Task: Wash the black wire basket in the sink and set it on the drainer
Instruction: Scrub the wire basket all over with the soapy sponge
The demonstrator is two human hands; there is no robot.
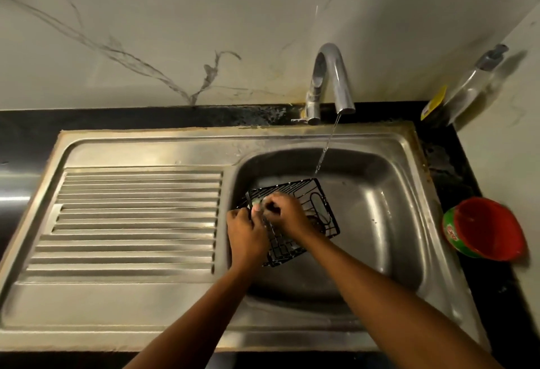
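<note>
The black wire basket is held tilted inside the steel sink bowl, near its left wall. My left hand grips the basket's left rim. My right hand is closed on a small pale scrub pad and presses it against the basket's upper left part. A thin stream of water falls from the tap just behind the basket's far edge. The ribbed drainer lies to the left of the bowl with nothing on it.
A red tub with a green label sits on the black counter right of the sink. A clear pump bottle and a yellow packet stand in the back right corner. A marble wall rises behind the sink.
</note>
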